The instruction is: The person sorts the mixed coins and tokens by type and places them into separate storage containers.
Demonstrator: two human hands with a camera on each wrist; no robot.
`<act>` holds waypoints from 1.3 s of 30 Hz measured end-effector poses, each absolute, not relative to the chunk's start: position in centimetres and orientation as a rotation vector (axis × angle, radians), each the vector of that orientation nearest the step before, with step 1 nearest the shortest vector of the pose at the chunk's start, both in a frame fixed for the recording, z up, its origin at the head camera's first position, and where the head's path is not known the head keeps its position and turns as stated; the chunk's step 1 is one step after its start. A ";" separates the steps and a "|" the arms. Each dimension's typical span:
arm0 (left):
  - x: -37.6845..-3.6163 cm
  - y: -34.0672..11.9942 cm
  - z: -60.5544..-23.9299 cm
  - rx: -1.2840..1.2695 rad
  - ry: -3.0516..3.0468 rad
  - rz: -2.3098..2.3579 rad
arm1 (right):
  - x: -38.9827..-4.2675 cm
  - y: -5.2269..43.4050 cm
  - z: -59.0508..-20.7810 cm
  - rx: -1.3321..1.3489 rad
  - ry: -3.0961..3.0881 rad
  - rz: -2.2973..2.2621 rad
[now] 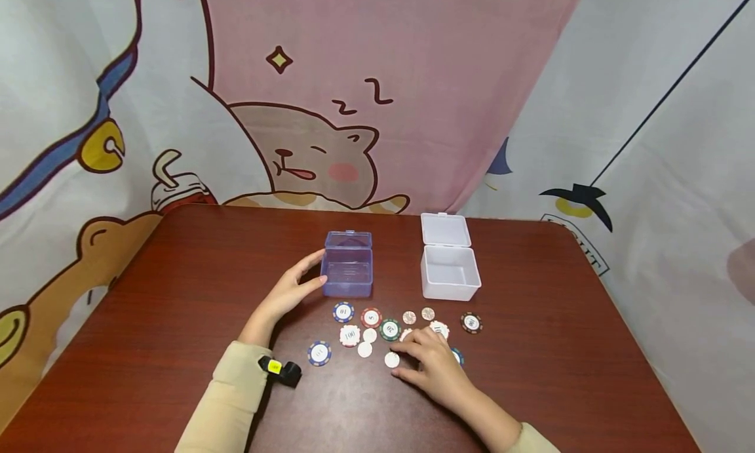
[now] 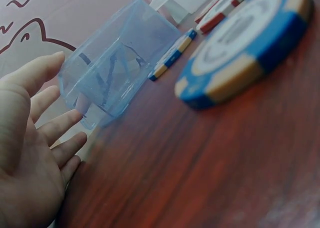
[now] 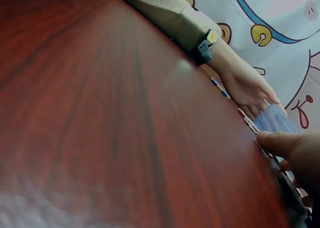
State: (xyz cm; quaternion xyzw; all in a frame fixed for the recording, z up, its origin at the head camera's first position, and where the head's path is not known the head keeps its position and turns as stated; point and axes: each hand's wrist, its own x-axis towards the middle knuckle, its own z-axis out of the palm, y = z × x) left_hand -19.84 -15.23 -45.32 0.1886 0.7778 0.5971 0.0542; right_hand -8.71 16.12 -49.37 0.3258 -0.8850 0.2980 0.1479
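While a small white round disc [image 1: 392, 360] is at the near part of the reddish-brown desk [image 1: 354, 404], between thumb and index finger of the right hand [image 1: 434, 364], I cannot tell whether they grasp it. Farther left, the left hand [image 1: 291, 292] touches with extended fingers a translucent blue plastic box [image 1: 348, 289].

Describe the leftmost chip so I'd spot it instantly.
On the reddish-brown table, find the see-through blue box. From its near left corner, come toward the person to the leftmost chip, white-centred with a blue-and-cream rim. A similar blue-rimmed chip lies closer to the box; this one sits apart, furthest left.
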 end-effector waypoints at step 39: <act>-20.0 -15.3 -45.6 0.610 2.309 1.846 | -9.0 15.7 -49.8 0.928 -2.488 0.908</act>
